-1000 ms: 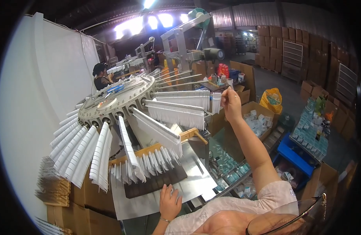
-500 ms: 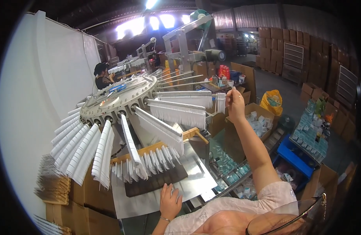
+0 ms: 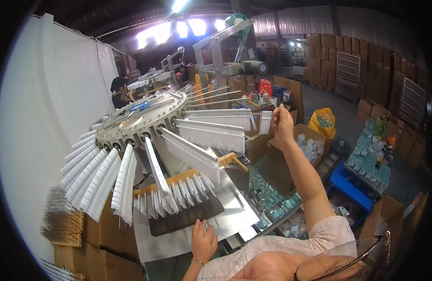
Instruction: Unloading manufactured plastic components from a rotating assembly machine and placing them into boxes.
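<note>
A: Head view, nearest first. Left hand [image 3: 204, 241] lies flat, fingers spread and released, on the metal tray [image 3: 234, 210], just beside the dark mat [image 3: 187, 218].

B: On the mat?

A: A row of white comb-like strips [image 3: 187, 192] hangs over it from a wooden rail [image 3: 178, 180].

B: Right hand?

A: Right hand [image 3: 282, 124] is raised at arm's length, fingers pinched on a thin rod [image 3: 258, 114] carrying a small bunch of white strips [image 3: 265, 122].

B: Where is that rod?

A: At the right edge of the round carousel [image 3: 141, 119], level with its other loaded rods [image 3: 218, 117].

B: Beyond?

A: Another person [image 3: 118, 91] sits behind the carousel; stacked cardboard boxes [image 3: 366, 42] line the far wall.
</note>
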`<state>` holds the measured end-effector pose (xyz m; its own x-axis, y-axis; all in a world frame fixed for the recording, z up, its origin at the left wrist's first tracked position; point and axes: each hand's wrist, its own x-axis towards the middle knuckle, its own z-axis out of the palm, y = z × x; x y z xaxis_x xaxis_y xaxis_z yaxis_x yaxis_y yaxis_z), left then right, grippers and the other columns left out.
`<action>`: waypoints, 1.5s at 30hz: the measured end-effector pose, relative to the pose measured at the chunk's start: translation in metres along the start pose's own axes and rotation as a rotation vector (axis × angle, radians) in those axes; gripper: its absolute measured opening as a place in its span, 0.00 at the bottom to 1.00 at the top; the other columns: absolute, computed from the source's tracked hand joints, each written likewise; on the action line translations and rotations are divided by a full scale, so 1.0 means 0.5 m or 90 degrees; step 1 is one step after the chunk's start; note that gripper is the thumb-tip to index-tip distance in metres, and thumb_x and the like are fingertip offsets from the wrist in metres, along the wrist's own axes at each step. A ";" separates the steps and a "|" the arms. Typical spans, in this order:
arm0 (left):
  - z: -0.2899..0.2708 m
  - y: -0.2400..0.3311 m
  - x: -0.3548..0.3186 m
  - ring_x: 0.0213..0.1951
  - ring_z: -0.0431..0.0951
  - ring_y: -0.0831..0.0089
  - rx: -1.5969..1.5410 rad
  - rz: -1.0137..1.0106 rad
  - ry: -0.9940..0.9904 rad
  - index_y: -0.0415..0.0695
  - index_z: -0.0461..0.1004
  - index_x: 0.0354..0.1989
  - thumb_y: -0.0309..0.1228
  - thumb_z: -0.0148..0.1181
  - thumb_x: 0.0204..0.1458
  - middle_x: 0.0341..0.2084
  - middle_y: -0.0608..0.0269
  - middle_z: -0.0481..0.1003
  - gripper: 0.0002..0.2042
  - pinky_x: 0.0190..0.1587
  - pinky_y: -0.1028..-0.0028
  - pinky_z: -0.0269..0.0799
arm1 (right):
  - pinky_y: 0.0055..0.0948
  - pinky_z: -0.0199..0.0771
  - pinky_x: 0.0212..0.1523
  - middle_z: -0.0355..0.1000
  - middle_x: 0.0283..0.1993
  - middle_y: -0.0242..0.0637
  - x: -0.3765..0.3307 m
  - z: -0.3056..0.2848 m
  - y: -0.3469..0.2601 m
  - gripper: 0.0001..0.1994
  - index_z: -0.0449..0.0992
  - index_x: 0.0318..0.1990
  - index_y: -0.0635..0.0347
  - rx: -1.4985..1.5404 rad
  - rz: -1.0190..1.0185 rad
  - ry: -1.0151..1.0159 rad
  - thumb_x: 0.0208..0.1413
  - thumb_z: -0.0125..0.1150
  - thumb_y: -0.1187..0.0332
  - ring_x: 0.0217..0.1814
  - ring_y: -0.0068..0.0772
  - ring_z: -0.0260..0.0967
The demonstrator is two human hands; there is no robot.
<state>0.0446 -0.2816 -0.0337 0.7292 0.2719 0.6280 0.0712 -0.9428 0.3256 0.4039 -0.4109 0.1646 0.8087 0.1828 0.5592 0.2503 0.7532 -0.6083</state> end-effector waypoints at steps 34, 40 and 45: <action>-0.030 0.095 0.056 0.23 0.68 0.78 -0.366 -0.258 -0.044 0.37 0.68 0.39 0.21 0.44 0.47 0.20 0.65 0.68 0.11 0.27 0.78 0.64 | 0.20 0.47 0.15 0.53 0.12 0.27 -0.217 -0.014 0.107 0.22 0.63 0.19 0.55 0.305 0.362 -0.078 0.57 0.35 0.52 0.11 0.20 0.46; -0.022 0.058 0.042 0.27 0.68 0.77 -0.214 -0.245 0.060 0.37 0.68 0.39 0.21 0.48 0.46 0.27 0.60 0.70 0.10 0.31 0.79 0.65 | 0.18 0.48 0.16 0.53 0.14 0.27 -0.368 -0.098 0.145 0.17 0.63 0.23 0.57 0.037 0.270 0.082 0.58 0.36 0.57 0.14 0.19 0.49; -0.038 0.050 0.026 0.24 0.67 0.78 -0.282 -0.265 0.006 0.36 0.69 0.36 0.22 0.49 0.46 0.24 0.62 0.70 0.08 0.28 0.79 0.64 | 0.15 0.52 0.18 0.57 0.16 0.27 -0.385 -0.116 0.169 0.16 0.65 0.25 0.59 -0.124 0.211 0.112 0.58 0.39 0.59 0.16 0.17 0.51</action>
<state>0.0432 -0.2978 -0.0041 0.6950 0.6044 0.3894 0.0582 -0.5871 0.8074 0.3001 -0.4194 -0.0271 0.9367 0.2714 0.2215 0.0444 0.5352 -0.8436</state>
